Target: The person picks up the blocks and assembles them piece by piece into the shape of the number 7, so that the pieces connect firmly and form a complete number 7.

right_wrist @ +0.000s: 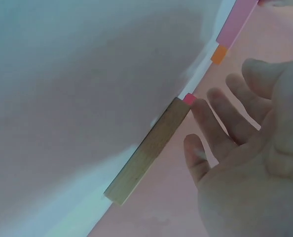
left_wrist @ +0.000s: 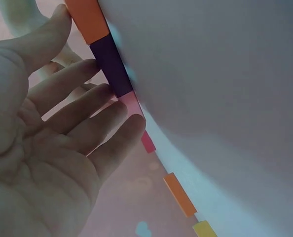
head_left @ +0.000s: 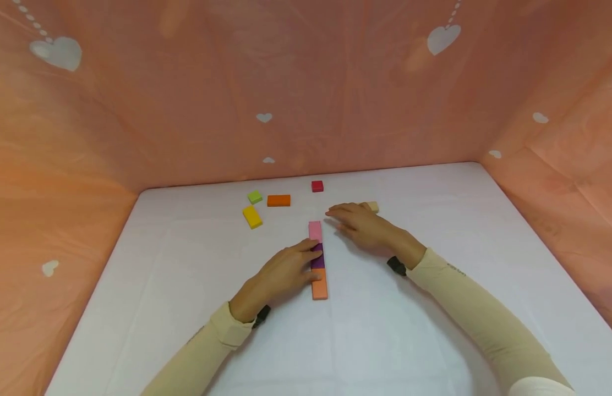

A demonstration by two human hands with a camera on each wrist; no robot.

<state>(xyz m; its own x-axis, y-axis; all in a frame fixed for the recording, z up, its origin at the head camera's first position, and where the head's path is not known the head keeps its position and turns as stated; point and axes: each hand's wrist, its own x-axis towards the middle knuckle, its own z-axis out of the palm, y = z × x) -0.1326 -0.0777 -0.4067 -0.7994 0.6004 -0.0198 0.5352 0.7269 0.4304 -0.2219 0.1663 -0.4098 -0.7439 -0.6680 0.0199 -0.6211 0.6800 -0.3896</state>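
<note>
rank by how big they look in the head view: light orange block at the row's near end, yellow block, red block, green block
1. Light orange block, partly covered by the left hand
2. Yellow block
3. Red block and green block: too alike to rank

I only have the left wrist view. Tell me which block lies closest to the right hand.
Observer: A natural wooden block; in the head view it is partly hidden behind the right hand.
Operator: The yellow block is cut off at the bottom of my picture. Name the block just beyond it.
Observer: A small lime-green block, on the side away from the person.
Operator: The light orange block runs off the top. Report what joins its near end.
Observer: No block does; it is the row's last one, nearest the person.
</note>
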